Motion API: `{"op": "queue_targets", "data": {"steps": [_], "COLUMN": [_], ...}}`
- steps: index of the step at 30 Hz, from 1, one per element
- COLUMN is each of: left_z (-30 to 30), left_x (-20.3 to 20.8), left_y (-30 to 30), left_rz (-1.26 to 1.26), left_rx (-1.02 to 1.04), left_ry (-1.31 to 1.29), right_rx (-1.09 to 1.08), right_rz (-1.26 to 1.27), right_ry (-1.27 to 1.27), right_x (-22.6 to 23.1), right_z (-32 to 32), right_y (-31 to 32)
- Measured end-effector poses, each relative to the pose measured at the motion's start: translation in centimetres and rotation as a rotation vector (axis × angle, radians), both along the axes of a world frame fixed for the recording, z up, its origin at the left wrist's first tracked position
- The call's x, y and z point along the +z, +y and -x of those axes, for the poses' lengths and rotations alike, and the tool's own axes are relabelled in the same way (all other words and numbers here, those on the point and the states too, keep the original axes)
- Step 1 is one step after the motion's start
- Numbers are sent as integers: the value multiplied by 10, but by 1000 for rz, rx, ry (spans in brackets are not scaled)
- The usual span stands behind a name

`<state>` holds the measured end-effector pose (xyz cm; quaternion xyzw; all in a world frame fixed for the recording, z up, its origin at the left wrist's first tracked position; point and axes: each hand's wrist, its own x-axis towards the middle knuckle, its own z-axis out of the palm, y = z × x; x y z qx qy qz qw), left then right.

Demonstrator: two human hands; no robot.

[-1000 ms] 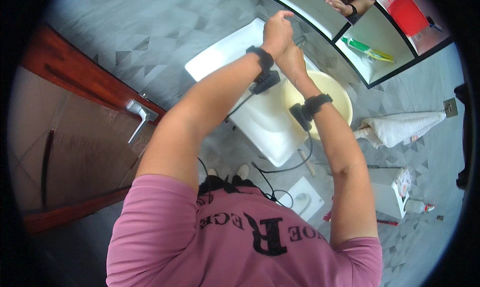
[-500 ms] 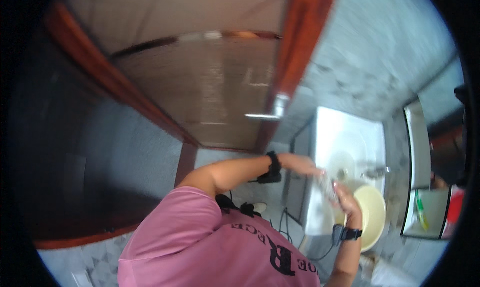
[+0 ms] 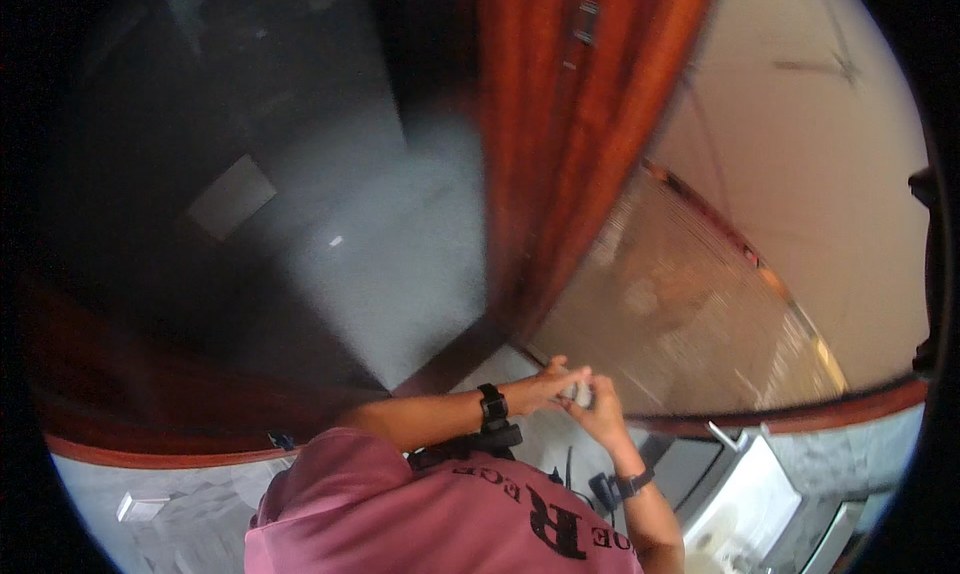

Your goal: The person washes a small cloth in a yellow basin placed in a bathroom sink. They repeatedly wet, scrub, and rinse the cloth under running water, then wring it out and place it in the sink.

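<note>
Both my hands meet in front of me, close to my shirt and beside the brown door. A small whitish-grey thing [image 3: 578, 393] sits between them; its kind is too small and blurred to make out. My left hand [image 3: 540, 390] comes in from the left, its fingers closed against the thing's upper side. My right hand [image 3: 604, 412] pinches the same thing from the right. A dark watch-like band [image 3: 494, 408] circles my left wrist, and a grey-black one [image 3: 622, 487] is on my right.
A brown-panelled door [image 3: 680, 304] with a reddish wooden frame [image 3: 570, 144] stands ahead and right. Left of it, a doorway opens onto a dim grey floor [image 3: 410, 254]. A white washbasin [image 3: 765, 484] is at lower right, near the door handle [image 3: 724, 434].
My view and body have turned left, from the washbasin toward the doorway. Both hands have left the space over the basin, still together with the whitish thing. The yellow basin has gone out of view.
</note>
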<state>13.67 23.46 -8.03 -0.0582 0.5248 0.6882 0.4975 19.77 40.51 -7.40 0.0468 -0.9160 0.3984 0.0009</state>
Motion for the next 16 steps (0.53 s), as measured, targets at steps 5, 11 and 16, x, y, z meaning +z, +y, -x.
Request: {"op": "queue_targets", "data": {"steps": [5,11,16], "left_z": [100,151,171], "left_x": [-7,23,62], "left_y": [-119,-256,-345], "left_rz": [49,112,377], "left_rx": [514,789,796], "left_ry": [175,374,262], "right_rx": [255,450,631], "right_rz": [179,426,169], "right_ry": [-80,-353,-253], "right_x": [29,47,39], "right_z": [141,275,352], "right_y": [-122,-241,-332]}}
